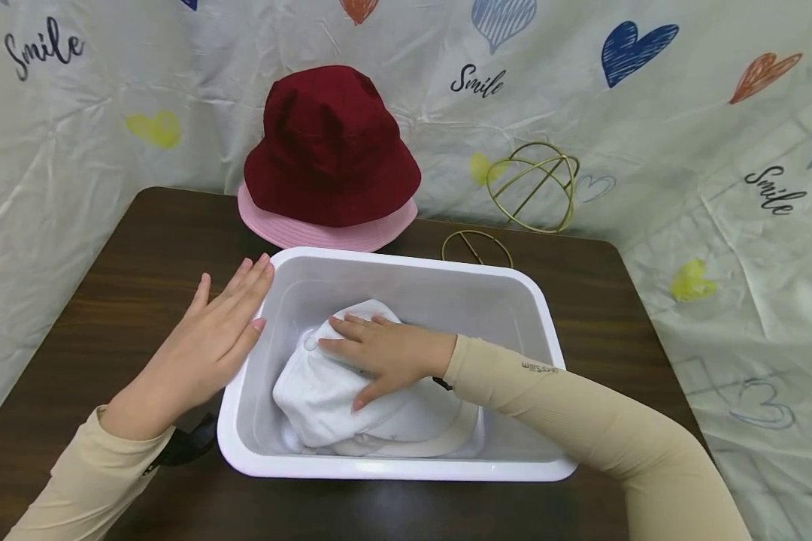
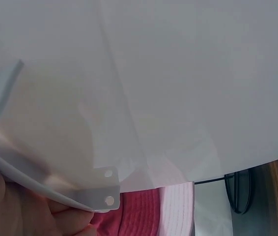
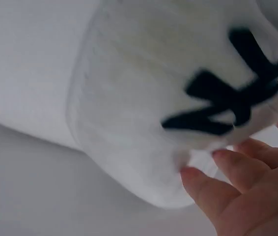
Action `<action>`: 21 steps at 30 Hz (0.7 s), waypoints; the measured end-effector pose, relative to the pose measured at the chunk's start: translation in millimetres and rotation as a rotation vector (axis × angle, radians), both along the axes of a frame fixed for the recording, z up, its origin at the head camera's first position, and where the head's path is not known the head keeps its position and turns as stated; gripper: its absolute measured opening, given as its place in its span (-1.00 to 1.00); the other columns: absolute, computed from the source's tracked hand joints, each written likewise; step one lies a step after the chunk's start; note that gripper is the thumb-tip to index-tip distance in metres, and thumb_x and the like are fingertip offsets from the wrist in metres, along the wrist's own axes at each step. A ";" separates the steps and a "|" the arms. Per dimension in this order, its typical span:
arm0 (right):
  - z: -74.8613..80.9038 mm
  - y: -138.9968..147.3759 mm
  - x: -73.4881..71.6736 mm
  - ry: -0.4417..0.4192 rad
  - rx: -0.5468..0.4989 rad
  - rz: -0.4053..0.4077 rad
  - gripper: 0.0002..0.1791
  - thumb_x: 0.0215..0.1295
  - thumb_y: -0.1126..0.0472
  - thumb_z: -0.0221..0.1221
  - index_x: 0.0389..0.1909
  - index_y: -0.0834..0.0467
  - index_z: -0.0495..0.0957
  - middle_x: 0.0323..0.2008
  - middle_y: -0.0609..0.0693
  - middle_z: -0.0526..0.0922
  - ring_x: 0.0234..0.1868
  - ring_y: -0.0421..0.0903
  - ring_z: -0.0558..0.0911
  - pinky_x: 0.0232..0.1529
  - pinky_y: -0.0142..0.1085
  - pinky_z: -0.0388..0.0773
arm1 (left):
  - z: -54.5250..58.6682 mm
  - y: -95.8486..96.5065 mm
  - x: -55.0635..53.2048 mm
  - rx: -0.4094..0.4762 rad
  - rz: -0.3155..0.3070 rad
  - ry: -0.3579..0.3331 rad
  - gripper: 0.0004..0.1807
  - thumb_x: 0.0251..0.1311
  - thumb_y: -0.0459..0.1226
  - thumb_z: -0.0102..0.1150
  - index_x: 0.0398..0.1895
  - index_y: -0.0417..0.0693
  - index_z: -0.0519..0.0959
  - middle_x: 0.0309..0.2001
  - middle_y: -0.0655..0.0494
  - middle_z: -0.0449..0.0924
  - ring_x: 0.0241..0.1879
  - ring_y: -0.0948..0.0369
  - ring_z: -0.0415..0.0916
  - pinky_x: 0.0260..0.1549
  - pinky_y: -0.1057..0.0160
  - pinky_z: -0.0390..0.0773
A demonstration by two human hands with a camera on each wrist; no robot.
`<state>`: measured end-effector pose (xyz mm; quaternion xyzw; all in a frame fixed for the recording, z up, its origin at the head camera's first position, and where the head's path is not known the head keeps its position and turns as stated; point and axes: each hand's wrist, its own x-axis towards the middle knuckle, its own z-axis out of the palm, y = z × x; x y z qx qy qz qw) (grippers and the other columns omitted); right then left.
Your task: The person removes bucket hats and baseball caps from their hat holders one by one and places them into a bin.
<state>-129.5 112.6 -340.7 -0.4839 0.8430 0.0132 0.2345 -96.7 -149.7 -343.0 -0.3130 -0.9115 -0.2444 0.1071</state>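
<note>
A white baseball cap lies inside a white plastic tub, toward its left half. Dark lettering shows on the cap's front in the right wrist view. My right hand rests on the cap's crown with fingers spread, not wrapped round it. At the tub's left rim, my left hand touches the edge with straight fingers. The left wrist view shows the tub's outer wall close up, with the fingers at its lower left.
Behind the tub, a dark red bucket hat sits stacked over a pink hat. A gold wire stand is at the back right. A printed cloth hangs around the dark wooden table.
</note>
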 end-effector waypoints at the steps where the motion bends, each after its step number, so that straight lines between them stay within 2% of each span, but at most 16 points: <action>1: 2.5 -0.1 -1.2 0.004 -0.021 0.010 -0.04 0.15 -0.24 0.20 0.45 0.10 0.04 0.44 0.17 0.02 0.44 0.05 0.03 0.36 -0.07 0.05 | 0.3 0.1 -0.1 0.004 0.000 -0.004 -0.34 0.38 -0.23 -0.12 0.47 -0.17 -0.03 0.46 -0.09 -0.02 0.44 0.02 -0.13 0.27 -0.28 -0.25; 6: 12.6 1.1 -3.5 0.032 -0.135 0.028 -0.29 0.22 -0.09 0.22 0.31 0.18 0.31 0.27 0.11 0.37 0.28 -0.03 0.34 0.28 -0.25 0.21 | -0.7 1.6 1.6 0.033 -0.004 -0.018 -0.34 0.38 -0.23 -0.11 0.48 -0.15 -0.03 0.45 -0.08 -0.01 0.44 0.03 -0.12 0.28 -0.26 -0.28; 10: 18.4 1.4 -1.4 0.080 -0.198 0.034 -0.47 0.25 -0.03 0.21 0.17 0.14 0.48 0.08 -0.04 0.53 0.11 -0.11 0.49 0.17 -0.31 0.33 | -2.9 1.5 4.7 0.038 0.003 -0.004 -0.34 0.36 -0.23 -0.09 0.47 -0.15 -0.01 0.45 -0.08 0.02 0.44 0.03 -0.10 0.28 -0.26 -0.27; 17: 30.8 4.4 -1.9 0.203 -0.384 0.087 -0.62 0.18 0.09 0.30 -0.02 0.17 0.59 -0.17 -0.05 0.61 -0.15 -0.14 0.57 -0.04 -0.37 0.46 | -3.8 1.1 5.9 0.034 0.010 0.016 -0.34 0.36 -0.24 -0.09 0.47 -0.14 -0.01 0.44 -0.07 0.03 0.44 0.07 -0.11 0.28 -0.27 -0.26; 21: 42.8 11.5 -10.2 0.178 -0.591 0.031 -0.70 0.15 0.20 0.32 -0.11 0.20 0.62 -0.22 -0.04 0.62 -0.21 -0.16 0.59 -0.10 -0.42 0.46 | -2.9 0.8 4.2 0.042 0.007 0.031 -0.35 0.38 -0.23 -0.11 0.48 -0.13 -0.01 0.45 -0.06 0.02 0.44 0.09 -0.12 0.28 -0.26 -0.26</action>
